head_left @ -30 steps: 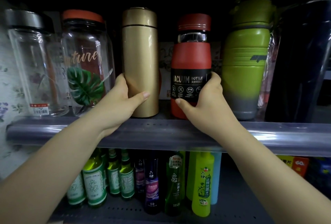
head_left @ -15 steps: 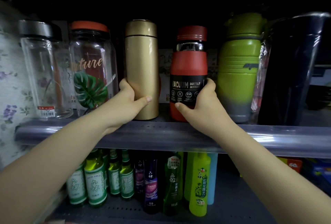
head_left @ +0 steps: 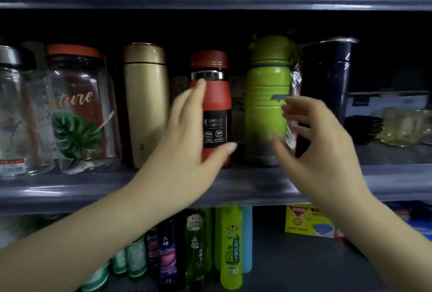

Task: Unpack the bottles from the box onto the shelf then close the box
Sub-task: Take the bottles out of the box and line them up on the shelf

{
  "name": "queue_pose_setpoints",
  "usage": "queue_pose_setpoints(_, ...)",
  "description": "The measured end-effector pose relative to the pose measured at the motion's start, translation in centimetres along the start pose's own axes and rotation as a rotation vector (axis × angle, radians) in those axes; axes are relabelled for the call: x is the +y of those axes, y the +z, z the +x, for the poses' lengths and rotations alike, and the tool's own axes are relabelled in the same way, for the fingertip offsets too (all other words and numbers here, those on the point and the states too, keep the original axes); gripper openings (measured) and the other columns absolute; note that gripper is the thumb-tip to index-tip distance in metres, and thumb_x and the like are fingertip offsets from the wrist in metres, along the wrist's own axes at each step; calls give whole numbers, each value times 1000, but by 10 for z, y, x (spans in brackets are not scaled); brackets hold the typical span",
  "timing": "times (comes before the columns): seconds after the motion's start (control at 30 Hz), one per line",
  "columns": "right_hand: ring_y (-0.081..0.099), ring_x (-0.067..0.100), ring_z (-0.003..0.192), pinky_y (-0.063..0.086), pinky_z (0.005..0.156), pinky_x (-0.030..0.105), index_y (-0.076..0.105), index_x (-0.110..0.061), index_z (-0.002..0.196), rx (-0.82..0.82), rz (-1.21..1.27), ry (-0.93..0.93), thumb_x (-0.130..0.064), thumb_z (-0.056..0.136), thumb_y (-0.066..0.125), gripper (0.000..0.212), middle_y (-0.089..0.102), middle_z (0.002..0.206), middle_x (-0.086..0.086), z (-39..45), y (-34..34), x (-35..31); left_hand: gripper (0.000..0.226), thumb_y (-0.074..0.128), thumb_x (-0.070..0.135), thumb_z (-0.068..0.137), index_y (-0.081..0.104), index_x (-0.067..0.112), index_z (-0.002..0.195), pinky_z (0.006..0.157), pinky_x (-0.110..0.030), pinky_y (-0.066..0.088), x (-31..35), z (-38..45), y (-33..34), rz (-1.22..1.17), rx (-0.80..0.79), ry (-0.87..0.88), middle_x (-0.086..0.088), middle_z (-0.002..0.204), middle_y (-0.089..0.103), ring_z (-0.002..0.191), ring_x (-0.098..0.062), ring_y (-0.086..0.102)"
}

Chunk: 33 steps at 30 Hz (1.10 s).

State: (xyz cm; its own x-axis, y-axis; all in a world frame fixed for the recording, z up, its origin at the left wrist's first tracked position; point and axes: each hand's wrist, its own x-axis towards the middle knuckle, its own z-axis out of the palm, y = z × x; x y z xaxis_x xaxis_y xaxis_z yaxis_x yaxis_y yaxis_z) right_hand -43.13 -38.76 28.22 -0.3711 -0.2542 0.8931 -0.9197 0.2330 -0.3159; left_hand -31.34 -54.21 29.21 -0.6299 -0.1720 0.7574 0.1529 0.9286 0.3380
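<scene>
Both hands have let go since the earlier frame. The left hand (head_left: 187,133) is open in the centre of the frame, fingers spread in front of the red bottle (head_left: 214,109), whether touching it cannot be told. The right hand (head_left: 313,137), blurred, is open and curled, empty, before the green bottle (head_left: 266,100). Behind them the shelf (head_left: 70,189) edge crosses mid-frame. The gold flask (head_left: 146,102) stands free at centre left, gaps either side. The clear jar (head_left: 79,109) with the leaf print, upper left, looks empty. A dark container (head_left: 327,86) stands at right. Small bottles (head_left: 231,245) crowd the lower shelf.
</scene>
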Motion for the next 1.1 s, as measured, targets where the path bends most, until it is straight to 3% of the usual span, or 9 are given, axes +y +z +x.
queue_pose_setpoints(0.07,50,10,114,43,97,24,48,-9,128,84,-66,-9,-19,82,68,51,53,122,4,3,-13,14,90,59,45,87,-2,30,151,116,-20,13,18,12,23,-120,-88,17,16,157,5,143,3,10)
queue_pose_setpoints(0.23,37,17,127,31,105,20,39,-4,135,206,-194,89,-17,80,70,64,41,134,13,8,-31,48,100,60,41,88,-17,23,150,108,-17,-2,42,42,74,-210,-183,-14,11,157,-20,145,-4,-9)
queue_pose_setpoints(0.4,25,24,139,24,113,29,14,-8,147,37,-117,350,-36,75,75,98,25,147,14,15,-30,75,111,66,36,85,-23,17,147,111,-24,-7,43,55,106,-223,-33,-30,-1,156,-29,146,-15,-20)
queue_pose_setpoints(0.5,38,22,134,35,112,39,6,-19,147,-89,58,430,-51,62,77,115,34,144,9,28,-30,85,114,68,37,83,-23,13,147,118,-35,-7,41,58,116,-176,40,-45,-8,157,-26,146,-20,-19)
queue_pose_setpoints(0.63,58,0,102,47,92,23,27,-17,138,-148,243,466,-35,71,79,86,57,109,-13,30,-30,95,117,74,33,78,-16,9,149,120,-36,3,33,73,119,-242,89,-168,-14,158,-11,148,-24,-6)
queue_pose_setpoints(0.73,62,4,94,50,82,23,52,-21,112,-174,244,509,-48,71,74,53,65,100,-10,24,-26,102,120,80,32,72,-9,12,149,117,-32,16,25,82,122,-312,94,-251,-12,154,7,144,-26,16)
queue_pose_setpoints(0.9,60,4,96,48,81,24,48,-24,116,-247,272,509,-43,80,67,44,62,105,-10,24,-31,106,125,87,28,62,-2,16,148,105,-20,21,13,79,126,-309,117,-208,-11,152,13,137,-21,30)
queue_pose_setpoints(1.0,56,-3,93,42,69,18,44,-25,120,-307,294,491,-32,86,62,39,58,104,-17,24,-35,108,118,85,23,66,1,14,148,106,-21,23,6,78,128,-308,123,-187,-11,151,20,133,-20,34)
queue_pose_setpoints(1.1,58,0,97,45,77,21,45,-24,121,-289,300,490,-36,83,65,45,60,106,-15,23,-34,110,108,80,21,72,4,12,147,105,-21,26,3,78,130,-315,130,-191,-9,149,27,131,-19,37)
